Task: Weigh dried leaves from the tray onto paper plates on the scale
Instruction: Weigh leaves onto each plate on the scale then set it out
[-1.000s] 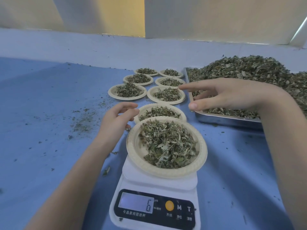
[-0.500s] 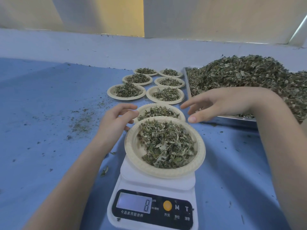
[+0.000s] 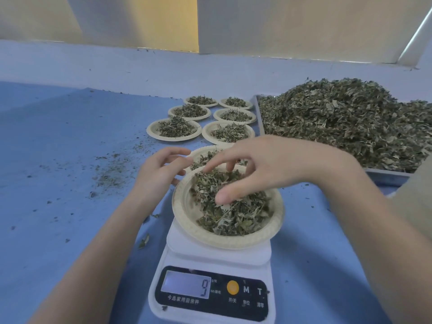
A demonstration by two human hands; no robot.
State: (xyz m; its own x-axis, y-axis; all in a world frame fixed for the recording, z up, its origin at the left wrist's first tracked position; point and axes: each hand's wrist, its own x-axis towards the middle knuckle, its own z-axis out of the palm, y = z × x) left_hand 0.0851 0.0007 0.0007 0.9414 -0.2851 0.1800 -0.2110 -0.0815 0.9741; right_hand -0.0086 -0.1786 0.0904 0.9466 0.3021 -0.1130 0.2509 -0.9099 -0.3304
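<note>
We see the round beige paper plate (image 3: 184,213) sitting on the white digital kitchen scale (image 3: 218,256), heaped with crumpled dried green leaves (image 3: 233,211). The scale's grey display (image 3: 187,284) reads 9.

Our right hand (image 3: 268,164) reaches in from the right and hangs directly over the far half of that plate. Its fingers are spread and only loosely bent, the fingertips (image 3: 230,168) dipping toward the top of the leaf heap at the plate's far edge, while the thumb (image 3: 224,196) lies over the middle of the pile. We cannot tell whether the fingertips actually touch the leaves or pinch any of them; nothing is clearly held.

Our left hand (image 3: 159,174) sits just beside the plate's left rim, fingers relaxed and slightly curled, gripping nothing. Whether it touches the rim is not clear.

The shallow metal tray (image 3: 388,175) lies to the right and further back, piled high with the loose bulk of dried leaves (image 3: 350,125), well apart from both hands.

Directly behind the scale another filled paper plate (image 3: 201,153) peeks out between our two hands. Beyond it six more filled plates (image 3: 175,132) stand in two rows on the blue table surface (image 3: 58,148), just left of the tray. Crumbs of leaf (image 3: 109,169) are scattered on the table to the left of our left hand.
</note>
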